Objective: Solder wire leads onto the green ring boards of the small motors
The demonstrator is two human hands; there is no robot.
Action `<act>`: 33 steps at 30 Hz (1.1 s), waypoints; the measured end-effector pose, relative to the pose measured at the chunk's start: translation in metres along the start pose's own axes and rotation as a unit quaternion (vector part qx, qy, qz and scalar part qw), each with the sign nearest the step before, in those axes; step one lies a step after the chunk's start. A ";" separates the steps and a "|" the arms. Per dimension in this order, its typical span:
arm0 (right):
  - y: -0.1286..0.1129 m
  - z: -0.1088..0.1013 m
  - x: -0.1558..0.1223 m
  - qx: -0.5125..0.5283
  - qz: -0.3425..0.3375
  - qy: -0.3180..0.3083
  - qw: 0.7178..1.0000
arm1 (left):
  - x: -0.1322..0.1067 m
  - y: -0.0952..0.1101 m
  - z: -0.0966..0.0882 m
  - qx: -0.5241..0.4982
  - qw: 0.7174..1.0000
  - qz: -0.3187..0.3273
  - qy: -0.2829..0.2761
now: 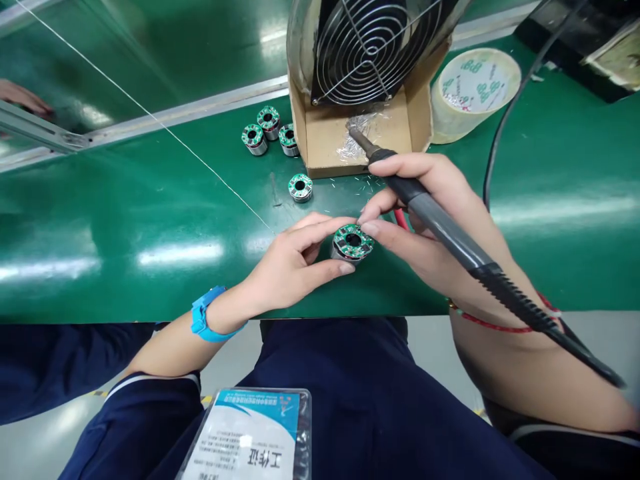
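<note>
Glossy green bench (90, 223) over pale floor (433, 343); left hand (287, 263) around circuit-topped cylinder (344, 247), right hand (463, 203) around soldering iron (440, 221).

The green bench top (125, 227) looks smooth and glossy, with white glare at left and right. At far centre, shiny metal wire forms the fan grille (370, 52) above a matt cardboard box (420, 120). The soldering iron (440, 221) pairs a dull metal tip with a smooth, plastic-looking grip (its tail is ribbed). The round part (343, 243) has metallic sides. Near, the navy cloth (345, 393) is matt, the badge sleeve (250, 433) glossy clear plastic.
</note>
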State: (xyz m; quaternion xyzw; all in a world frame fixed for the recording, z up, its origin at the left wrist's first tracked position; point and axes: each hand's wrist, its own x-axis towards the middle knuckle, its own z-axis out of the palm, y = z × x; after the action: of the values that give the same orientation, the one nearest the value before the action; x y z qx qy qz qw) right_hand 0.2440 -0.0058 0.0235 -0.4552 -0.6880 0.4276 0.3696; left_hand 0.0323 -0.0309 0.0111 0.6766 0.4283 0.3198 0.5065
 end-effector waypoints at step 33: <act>0.034 0.035 -0.013 -0.225 -0.077 0.059 0.969 | 0.016 -0.026 0.009 0.198 0.979 0.034 0.034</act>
State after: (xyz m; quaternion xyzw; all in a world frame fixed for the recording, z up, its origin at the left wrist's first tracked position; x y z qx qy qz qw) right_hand 0.2273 -0.0193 -0.0222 -0.4967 -0.7766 0.2041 0.3295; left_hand 0.0401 -0.0168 -0.0160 0.7666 0.4768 0.2681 0.3363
